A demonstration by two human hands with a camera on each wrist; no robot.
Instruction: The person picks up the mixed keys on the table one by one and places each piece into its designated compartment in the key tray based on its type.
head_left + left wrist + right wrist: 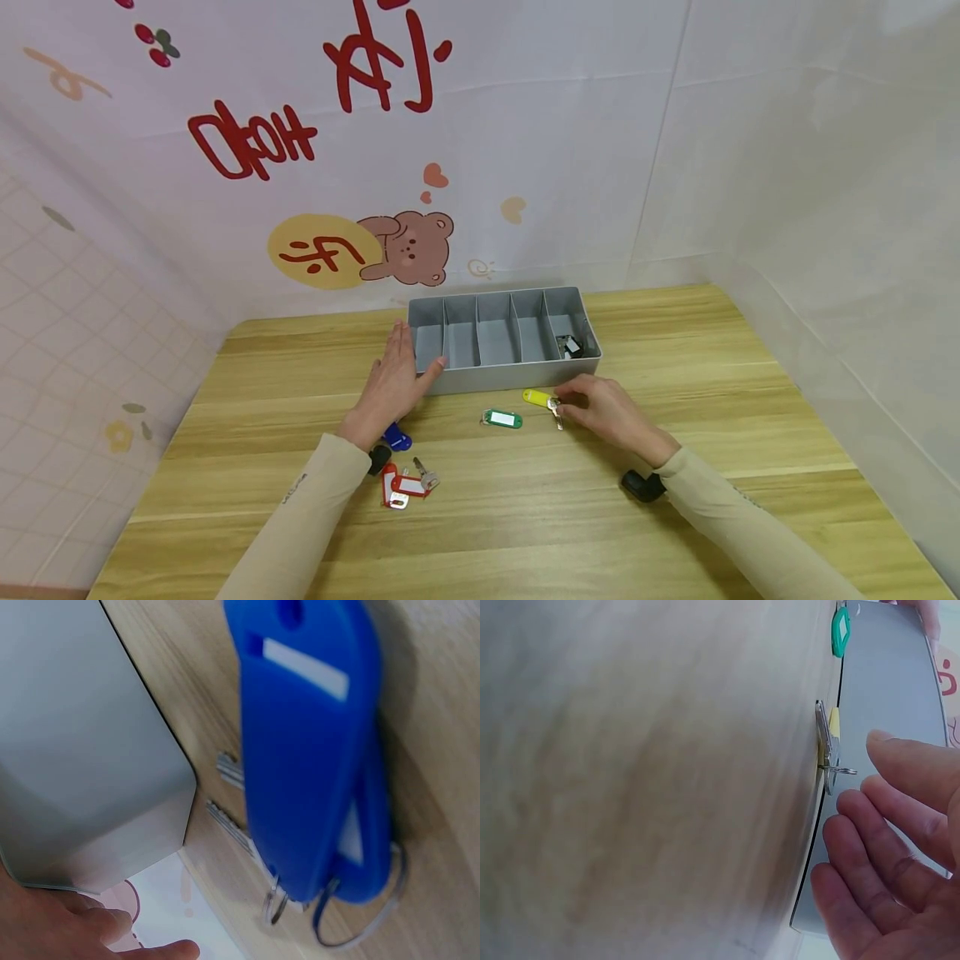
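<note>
A grey divided organizer box stands at the back of the table, with keys on black tags in its right-end compartment. My left hand lies at the box's left end, fingers extended along the side and thumb at the front rim. Just in front of the box, my right hand is beside a key on a yellow tag. In the right wrist view, its thumb and bent fingers are apart, with the key ring just off their tips and nothing held.
A green key tag lies left of the yellow one. Blue key tags with keys lie under my left wrist. Nearer me are red key tags with keys. A printed cloth hangs behind the table.
</note>
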